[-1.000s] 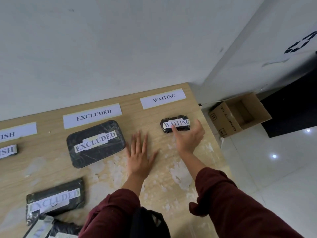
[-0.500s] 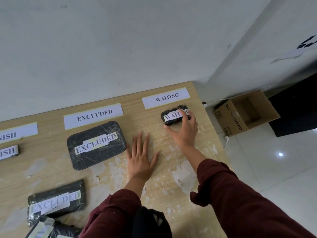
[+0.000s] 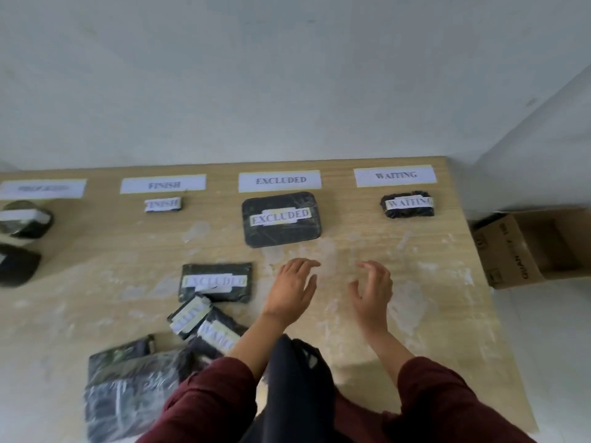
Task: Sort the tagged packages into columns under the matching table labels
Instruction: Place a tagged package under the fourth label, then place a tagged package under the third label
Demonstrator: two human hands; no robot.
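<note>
Paper labels line the far edge of the wooden table (image 3: 431, 282): a blurred one (image 3: 43, 188), FINISH (image 3: 163, 183), EXCLUDED (image 3: 279, 180) and WAITING (image 3: 395, 175). A small black WAITING package (image 3: 406, 204) lies under its label. A large EXCLUDED package (image 3: 281, 219) and a small FINISH package (image 3: 163, 204) lie under theirs. Another EXCLUDED package (image 3: 216, 282) and two WAITING packages (image 3: 189, 314) (image 3: 220, 335) lie unsorted near the front left. My left hand (image 3: 292, 287) and my right hand (image 3: 372, 289) hover open and empty above the table's middle.
Two dark packages (image 3: 27, 220) (image 3: 17, 266) lie under the blurred left label. A pile of black wrapped packages (image 3: 128, 388) sits at the front left. An open cardboard box (image 3: 524, 247) stands on the floor beyond the table's right edge. A white wall backs the table.
My right hand let go of the small WAITING package under its label and drew back toward me. My left hand lifted off the table. The camera swung left, revealing more labels and packages.
</note>
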